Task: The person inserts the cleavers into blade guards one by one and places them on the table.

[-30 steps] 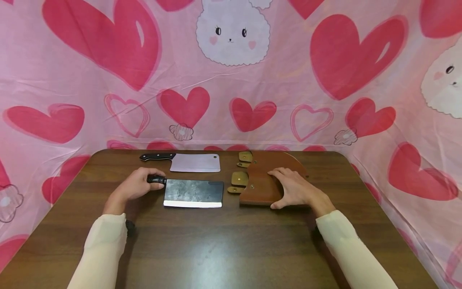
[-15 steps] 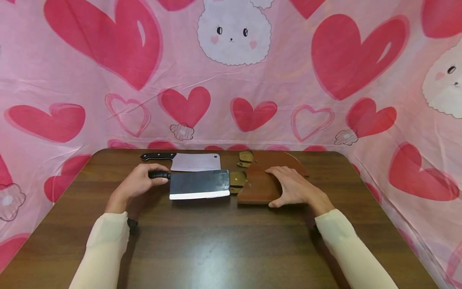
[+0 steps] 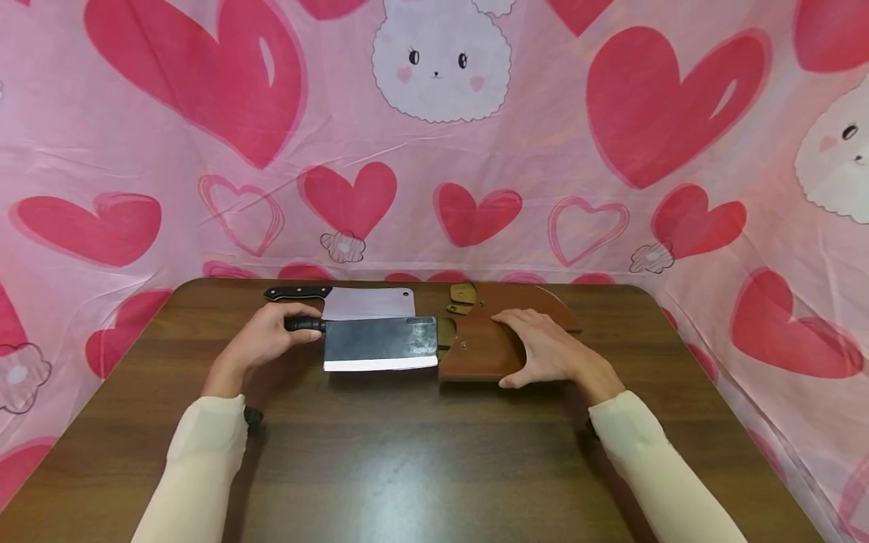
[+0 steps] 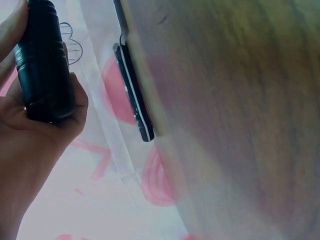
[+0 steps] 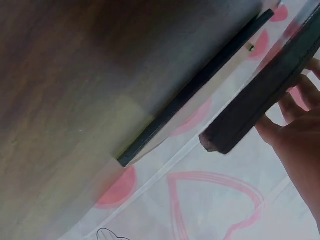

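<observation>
My left hand (image 3: pixel 261 339) grips the black handle (image 4: pixel 45 65) of a cleaver (image 3: pixel 380 343) with a dark blade and a bright edge along its bottom. The blade is held level over the table, its tip end right at the opening of a brown leather knife sheath (image 3: pixel 475 351). With thumb and fingers spread across it, my right hand (image 3: pixel 550 347) holds that sheath by its far part. In the right wrist view the sheath's dark edge (image 5: pixel 265 90) stands clear above the table. An olive strap flap (image 3: pixel 446 332) at the opening is partly hidden behind the blade.
A second cleaver (image 3: pixel 370 302) with a silvery blade and black riveted handle lies at the back of the wooden table (image 3: pixel 394 467). Beside it, at back right, lies another brown leather sheath (image 3: pixel 516 292) with olive straps. Pink heart-patterned cloth (image 3: pixel 407 211) hangs behind the table.
My left hand has raised the dark cleaver off the table and moved it right, toward the sheath. My right hand has lifted the sheath and shifted it slightly left.
</observation>
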`<state>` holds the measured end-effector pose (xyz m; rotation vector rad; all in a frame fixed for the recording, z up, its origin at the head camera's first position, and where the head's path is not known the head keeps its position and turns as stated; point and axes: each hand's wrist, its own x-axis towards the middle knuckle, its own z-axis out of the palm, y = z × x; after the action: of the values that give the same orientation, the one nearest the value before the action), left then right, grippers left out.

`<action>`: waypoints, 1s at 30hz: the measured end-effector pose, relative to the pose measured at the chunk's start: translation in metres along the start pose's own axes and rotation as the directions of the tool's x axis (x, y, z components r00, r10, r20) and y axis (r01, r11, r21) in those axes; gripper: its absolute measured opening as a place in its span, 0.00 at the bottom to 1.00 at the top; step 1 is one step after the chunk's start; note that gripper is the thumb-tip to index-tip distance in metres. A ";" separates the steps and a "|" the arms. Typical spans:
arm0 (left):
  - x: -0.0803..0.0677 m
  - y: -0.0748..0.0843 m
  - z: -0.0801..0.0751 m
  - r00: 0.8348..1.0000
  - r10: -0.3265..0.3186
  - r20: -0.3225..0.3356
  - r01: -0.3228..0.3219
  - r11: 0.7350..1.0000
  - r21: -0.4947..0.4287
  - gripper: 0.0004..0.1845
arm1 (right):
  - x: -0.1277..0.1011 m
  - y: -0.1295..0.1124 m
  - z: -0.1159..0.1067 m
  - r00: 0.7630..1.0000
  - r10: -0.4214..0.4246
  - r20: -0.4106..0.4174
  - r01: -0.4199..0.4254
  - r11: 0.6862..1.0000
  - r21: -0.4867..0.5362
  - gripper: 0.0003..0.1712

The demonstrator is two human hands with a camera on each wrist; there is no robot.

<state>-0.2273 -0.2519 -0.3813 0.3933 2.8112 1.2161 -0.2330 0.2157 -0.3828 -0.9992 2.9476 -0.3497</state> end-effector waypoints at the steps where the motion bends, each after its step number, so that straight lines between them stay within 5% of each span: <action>1: 0.000 0.000 0.000 1.000 0.003 0.000 -0.003 1.000 0.000 0.18 | 0.000 0.000 0.000 1.000 -0.006 -0.002 0.006 1.000 0.000 0.60; 18: 0.006 0.008 0.003 1.000 0.022 -0.006 -0.021 0.999 0.039 0.21 | 0.003 -0.005 -0.003 1.000 -0.013 -0.028 0.015 0.999 0.049 0.61; 30: 0.005 0.007 0.005 0.994 -0.108 -0.037 0.103 0.989 -0.105 0.25 | 0.005 -0.001 -0.001 0.985 -0.083 -0.148 0.089 0.995 0.034 0.60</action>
<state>-0.2301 -0.2423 -0.3792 0.2124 2.7495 1.3540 -0.2362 0.2122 -0.3817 -1.1465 3.0176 -0.5031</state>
